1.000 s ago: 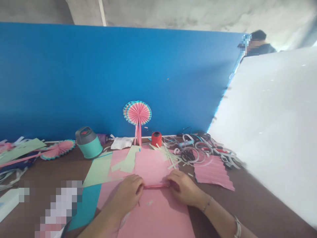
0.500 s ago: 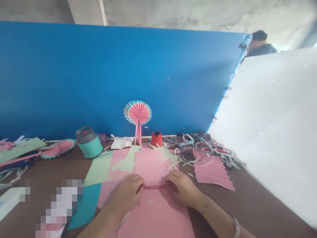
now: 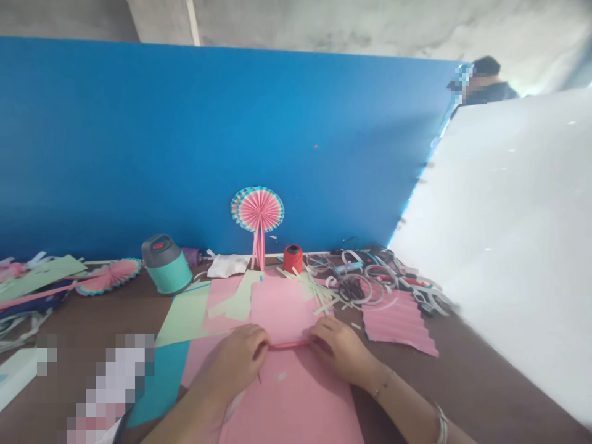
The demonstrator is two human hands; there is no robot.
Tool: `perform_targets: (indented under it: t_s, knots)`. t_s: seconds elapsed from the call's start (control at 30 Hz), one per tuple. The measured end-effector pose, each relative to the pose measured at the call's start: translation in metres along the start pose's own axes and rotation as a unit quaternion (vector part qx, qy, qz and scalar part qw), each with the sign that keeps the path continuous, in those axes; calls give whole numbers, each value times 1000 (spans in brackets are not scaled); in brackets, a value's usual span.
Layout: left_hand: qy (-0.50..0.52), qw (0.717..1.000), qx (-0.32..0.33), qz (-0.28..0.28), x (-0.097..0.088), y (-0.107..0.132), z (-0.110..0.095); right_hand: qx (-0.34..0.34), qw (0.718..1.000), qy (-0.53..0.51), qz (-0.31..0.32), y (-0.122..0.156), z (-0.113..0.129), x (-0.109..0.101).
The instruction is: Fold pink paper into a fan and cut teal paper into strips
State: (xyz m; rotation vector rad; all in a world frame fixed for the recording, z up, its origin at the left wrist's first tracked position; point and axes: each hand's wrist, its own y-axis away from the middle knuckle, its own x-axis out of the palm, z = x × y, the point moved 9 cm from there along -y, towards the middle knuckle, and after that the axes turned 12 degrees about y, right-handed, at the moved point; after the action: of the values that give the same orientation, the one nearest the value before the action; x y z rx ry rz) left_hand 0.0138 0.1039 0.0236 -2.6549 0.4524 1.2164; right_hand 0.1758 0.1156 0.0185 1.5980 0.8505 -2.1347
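A pink sheet of paper [image 3: 283,311] lies in front of me, its near edge folded into a narrow strip. My left hand [image 3: 245,354] pinches the left end of that fold, fingers curled over it. At the right end, my right hand [image 3: 340,351] grips the same fold, thumb and fingers closed. Both fingertips are partly hidden behind the knuckles. Underneath lies a larger pink sheet [image 3: 296,407] with a small pale scrap on it. A round pleated paper fan [image 3: 259,211] with pink strips as its handle leans upright against the blue panel.
Pale green sheets [image 3: 182,317] and a blue sheet [image 3: 160,382] lie to the left, with a teal lidded container [image 3: 169,271] behind. A red thread spool [image 3: 293,259], paper strips, tangled cables [image 3: 354,287] and a pleated pink sheet [image 3: 400,324] sit at the back right. A person is beyond the white panel.
The folded edge between my hands has tilted and now looks less like a raised roll. Both hands stay in almost the same place.
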Motion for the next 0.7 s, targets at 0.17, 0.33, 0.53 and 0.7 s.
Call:
perform_targets:
  t_s: [0.17, 0.33, 0.53, 0.7]
  knots:
    - [-13, 1000, 6, 20, 1, 3, -1, 6, 1000, 13, -1, 0, 0, 1]
    - [-9, 999, 16, 28, -1, 7, 5, 8, 1000, 21, 1, 0, 0, 4]
    - [-23, 999, 15, 29, -2, 5, 16, 19, 1000, 7, -8, -2, -5, 4]
    - [-36, 999, -1, 35, -8, 3, 12, 22, 999, -33, -5, -1, -7, -1]
